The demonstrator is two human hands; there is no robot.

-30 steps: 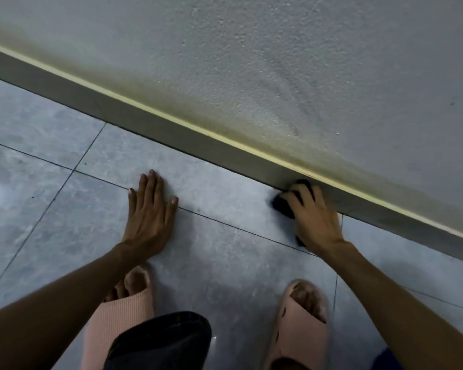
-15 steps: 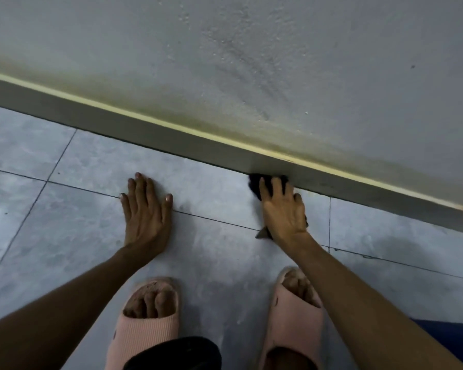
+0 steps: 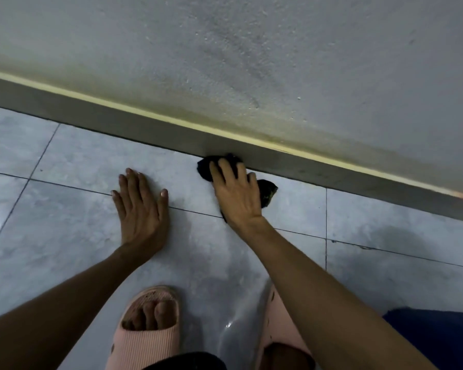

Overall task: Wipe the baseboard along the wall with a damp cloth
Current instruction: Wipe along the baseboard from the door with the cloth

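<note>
Two hands were down at floor level: my left hand (image 3: pixel 141 209) lay flat and spread on the tiled floor (image 3: pixel 64 236), holding nothing, just bracing, and my right hand (image 3: pixel 237 194) was pressed over the dark cloth (image 3: pixel 266 192), fingers (image 3: pixel 226 169) splayed on top rather than curled into a fist, pinning it more than clamping it. Cloth sat at the foot of the baseboard (image 3: pixel 118 124), bunched where the floor meets the wall (image 3: pixel 251 62), one corner poking out right of my palm. Cloth touched the lower edge of the baseboard; whether it reached the pale top strip (image 3: pixel 150 113) I could not tell. Main risk as I judged it: with only a flat press the cloth could slide out from under the palm or roll up on a sideways stroke, so the hand would drag bare skin along the board. Second risk: contact stayed low, so the upper face and the yellowish strip would get skipped, and the staining just above it looked untouched. Third: the floor showed a wet sheen near the pink slippers (image 3: pixel 147 332), and my weight was leaning on the left palm; a slip of that hand or a slipper on the glossy tile would dump me forward into the wall. Long stretch of board to the left looked still to do.
</note>
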